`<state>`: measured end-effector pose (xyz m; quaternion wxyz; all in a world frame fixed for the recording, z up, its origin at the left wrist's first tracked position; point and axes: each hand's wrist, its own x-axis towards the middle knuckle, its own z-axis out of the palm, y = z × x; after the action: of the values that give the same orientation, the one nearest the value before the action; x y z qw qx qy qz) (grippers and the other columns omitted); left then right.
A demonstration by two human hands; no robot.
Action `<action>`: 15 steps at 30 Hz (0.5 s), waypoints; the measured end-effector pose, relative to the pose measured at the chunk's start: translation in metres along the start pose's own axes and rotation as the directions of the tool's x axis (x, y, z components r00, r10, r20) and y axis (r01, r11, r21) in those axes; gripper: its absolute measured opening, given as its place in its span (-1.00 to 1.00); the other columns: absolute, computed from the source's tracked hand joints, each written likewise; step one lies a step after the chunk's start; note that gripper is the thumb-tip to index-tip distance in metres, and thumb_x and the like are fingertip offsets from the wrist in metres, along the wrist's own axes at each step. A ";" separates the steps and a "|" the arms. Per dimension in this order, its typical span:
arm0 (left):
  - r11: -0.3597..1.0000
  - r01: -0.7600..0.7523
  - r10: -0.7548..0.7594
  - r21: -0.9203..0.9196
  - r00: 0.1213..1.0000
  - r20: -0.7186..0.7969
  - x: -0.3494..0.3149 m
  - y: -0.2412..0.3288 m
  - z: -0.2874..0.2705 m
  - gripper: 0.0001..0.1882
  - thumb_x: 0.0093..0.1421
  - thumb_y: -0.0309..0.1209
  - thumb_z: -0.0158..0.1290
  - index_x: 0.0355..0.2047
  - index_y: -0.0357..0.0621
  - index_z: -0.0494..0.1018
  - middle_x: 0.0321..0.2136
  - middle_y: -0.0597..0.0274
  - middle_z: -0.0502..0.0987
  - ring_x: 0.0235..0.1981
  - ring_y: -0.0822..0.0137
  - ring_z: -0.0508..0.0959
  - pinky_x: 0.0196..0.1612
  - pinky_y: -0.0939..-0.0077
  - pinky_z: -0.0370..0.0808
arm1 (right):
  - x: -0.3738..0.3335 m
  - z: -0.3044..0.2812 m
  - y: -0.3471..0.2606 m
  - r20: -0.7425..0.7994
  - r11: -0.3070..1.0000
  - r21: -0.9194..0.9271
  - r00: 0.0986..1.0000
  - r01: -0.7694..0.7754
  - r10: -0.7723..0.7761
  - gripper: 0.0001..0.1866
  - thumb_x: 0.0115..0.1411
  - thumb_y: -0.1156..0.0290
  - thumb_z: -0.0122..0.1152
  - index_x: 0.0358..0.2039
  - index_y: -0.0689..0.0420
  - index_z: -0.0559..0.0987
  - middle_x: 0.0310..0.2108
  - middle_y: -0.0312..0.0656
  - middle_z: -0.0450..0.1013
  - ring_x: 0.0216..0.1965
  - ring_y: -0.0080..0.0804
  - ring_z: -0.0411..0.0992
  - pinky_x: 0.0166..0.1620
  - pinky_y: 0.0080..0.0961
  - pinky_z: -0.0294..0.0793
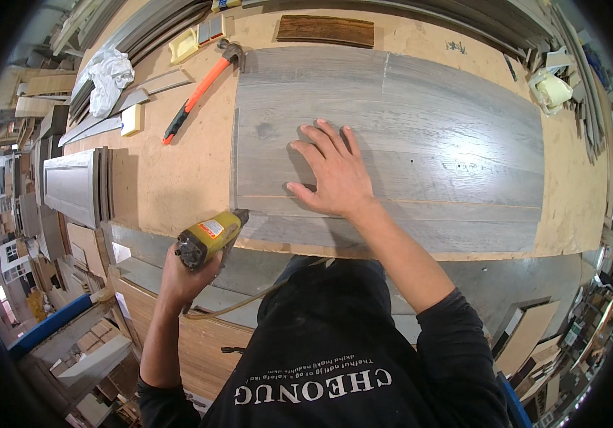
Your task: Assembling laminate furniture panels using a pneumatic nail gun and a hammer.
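My left hand (191,274) is closed round the handle of a yellow and black nail gun (211,237). The gun's nose points right, at the front left corner of a grey wood-grain panel (420,128); whether it touches the panel I cannot tell. A hose (246,303) trails from below the gun past my waist. My right hand (333,171) lies flat on the panel, fingers spread, holding nothing. A thin light line runs along the panel near its front edge, and two small dark spots show right of my hand.
A claw hammer (203,93) with an orange and black handle lies left of the panel on the tan workbench (164,178). Beyond the panel is a dark brown wood strip (325,31). Crumpled white plastic (109,80) sits far left, above stacked grey panels (74,187).
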<state>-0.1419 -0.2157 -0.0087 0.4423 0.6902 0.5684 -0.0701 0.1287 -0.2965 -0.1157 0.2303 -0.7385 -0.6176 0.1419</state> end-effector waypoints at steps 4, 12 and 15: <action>0.991 -0.122 0.123 0.057 0.992 -0.009 0.002 -0.007 -0.001 -0.69 -0.02 -0.43 0.16 -0.27 -0.36 0.48 -0.41 0.06 0.59 -0.34 0.35 0.58 -0.23 0.45 0.49 | 0.000 -0.001 0.000 0.004 1.000 -0.007 1.000 -0.002 0.002 -0.37 0.02 -0.01 0.16 0.08 0.01 0.35 0.20 -0.18 0.12 0.30 -0.21 -0.06 0.32 -0.04 -0.14; 0.998 0.029 -0.027 -0.061 0.999 0.029 0.000 0.001 -0.005 -0.70 0.01 -0.42 0.15 -0.24 -0.34 0.48 -0.54 0.24 0.53 -0.55 0.47 0.50 -0.46 0.50 0.46 | -0.005 0.001 0.001 -0.010 1.000 0.021 1.000 -0.006 0.007 -0.38 0.03 0.00 0.15 0.07 0.00 0.35 0.20 -0.18 0.12 0.30 -0.21 -0.06 0.32 -0.05 -0.15; 0.999 0.020 -0.019 0.028 1.000 -0.024 0.003 0.003 -0.002 -0.70 0.02 -0.43 0.14 -0.23 -0.35 0.48 -0.56 0.26 0.50 -0.60 0.52 0.45 -0.53 0.55 0.42 | -0.004 0.002 0.001 -0.008 1.000 0.016 1.000 -0.010 0.010 -0.39 0.04 0.00 0.15 0.07 0.01 0.35 0.20 -0.18 0.12 0.30 -0.21 -0.07 0.32 -0.06 -0.15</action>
<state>-0.1389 -0.2118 -0.0079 0.4249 0.6917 0.5791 -0.0744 0.1279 -0.3003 -0.1186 0.2378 -0.7401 -0.6121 0.1451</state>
